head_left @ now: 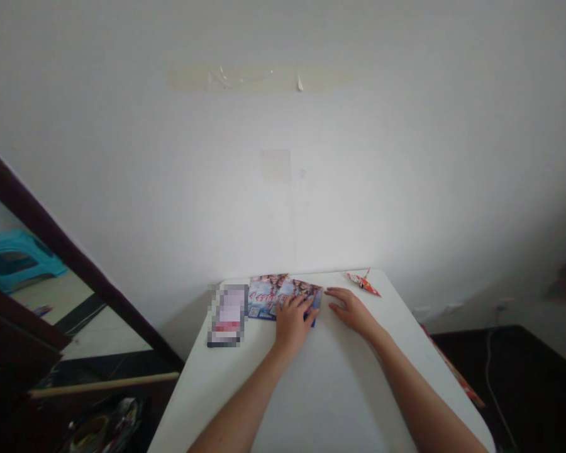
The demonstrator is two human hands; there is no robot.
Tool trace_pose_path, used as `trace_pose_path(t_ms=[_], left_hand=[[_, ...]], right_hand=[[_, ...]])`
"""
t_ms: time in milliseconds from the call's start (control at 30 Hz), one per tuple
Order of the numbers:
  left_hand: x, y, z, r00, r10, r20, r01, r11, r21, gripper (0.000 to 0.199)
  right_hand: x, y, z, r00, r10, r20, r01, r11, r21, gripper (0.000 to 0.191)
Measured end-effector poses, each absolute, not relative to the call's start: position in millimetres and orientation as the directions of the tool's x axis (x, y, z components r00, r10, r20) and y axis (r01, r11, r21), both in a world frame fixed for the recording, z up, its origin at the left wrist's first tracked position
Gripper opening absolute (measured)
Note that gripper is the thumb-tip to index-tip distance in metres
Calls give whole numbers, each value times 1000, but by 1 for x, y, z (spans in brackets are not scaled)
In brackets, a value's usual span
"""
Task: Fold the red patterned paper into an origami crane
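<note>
Two colourful printed sheets lie overlapping at the far side of the white table (330,390). My left hand (293,319) rests with spread fingers on the right printed sheet (287,286). The left printed sheet (260,296) lies partly under it. Just right of the sheets, my right hand (349,308) is held low over the tabletop, fingers apart and nothing in them; whether a fingertip touches the sheet's edge I cannot tell. Beyond it, near the back right corner, sits a small folded red-and-orange paper shape (364,283).
A blurred-out phone-like object (229,314) lies at the table's left edge. The white wall (283,214) stands directly behind the table. At the left are a dark-framed mirror (89,251) showing a blue stool (19,258), and a cluttered container (104,428) on the floor. A cable (489,365) hangs at right.
</note>
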State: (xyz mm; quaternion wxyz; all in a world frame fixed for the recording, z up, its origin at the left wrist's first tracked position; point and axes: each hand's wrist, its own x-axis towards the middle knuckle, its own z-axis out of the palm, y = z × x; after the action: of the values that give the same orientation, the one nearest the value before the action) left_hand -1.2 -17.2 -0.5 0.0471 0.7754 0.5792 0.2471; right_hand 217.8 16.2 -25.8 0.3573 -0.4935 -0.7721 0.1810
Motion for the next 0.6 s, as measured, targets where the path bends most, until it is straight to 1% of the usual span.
trace_pose_path(t_ms=[100,167,233,300,400,500,600], left_hand=[[-3,-12,-7,248,901,355,838,-383,388,38],[-7,-6,-11,226,892,391,827,-388,407,38],[-12,-1,-14,206,891,404,833,-377,406,38],[-17,2,-13,178,902,394,868,-333,369,38],[-21,1,-9,102,913,396,938,-221,267,39],[-23,-3,-3,-3,926,377,977,-79,200,44],[-26,-3,-1,-32,929,368,987,-27,156,46]], right_hand=[[215,14,-22,-332,856,396,633,513,-580,36],[212,11,-21,-375,834,405,655,547,-520,33],[209,8,-20,-382,832,403,694,546,-469,31],[206,5,-20,-369,840,397,730,527,-435,31],[205,4,-20,-345,853,391,757,499,-422,28],[208,6,-20,-293,870,397,770,461,-442,25],[215,9,-21,-238,884,402,773,423,-473,26]])
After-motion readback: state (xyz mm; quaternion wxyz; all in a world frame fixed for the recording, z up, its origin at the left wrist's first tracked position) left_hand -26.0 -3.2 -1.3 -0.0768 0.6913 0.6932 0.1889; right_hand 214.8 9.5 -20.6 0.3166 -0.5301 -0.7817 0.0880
